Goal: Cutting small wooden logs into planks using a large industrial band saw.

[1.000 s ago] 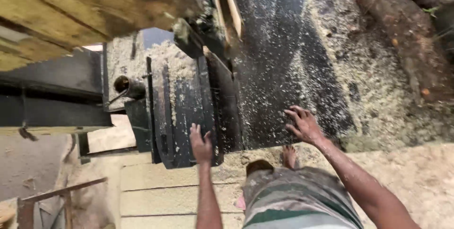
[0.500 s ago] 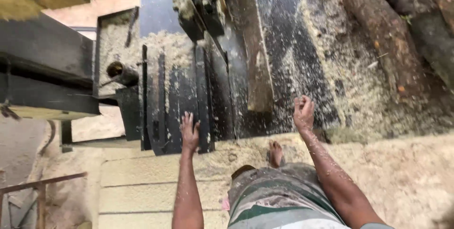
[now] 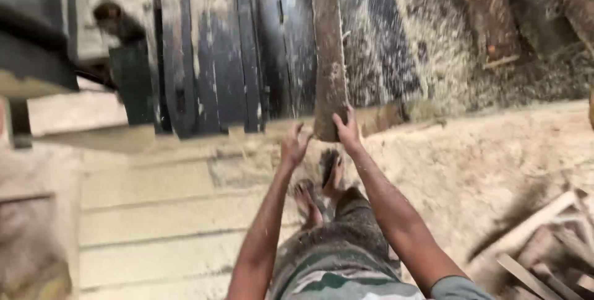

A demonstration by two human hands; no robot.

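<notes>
Right hand clamped on near end of long wooden plank, running far over dark machine bed. Left hand just left of plank end, fingers spread, holding nothing. Logs far right in sawdust; scrap boards near right; bare feet below hands.

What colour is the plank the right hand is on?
Brown, dusted with pale sawdust; the plank under the right hand shows best in the head view.

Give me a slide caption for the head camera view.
Right hand grips a sawdust-covered plank end; left hand open beside it.
</notes>
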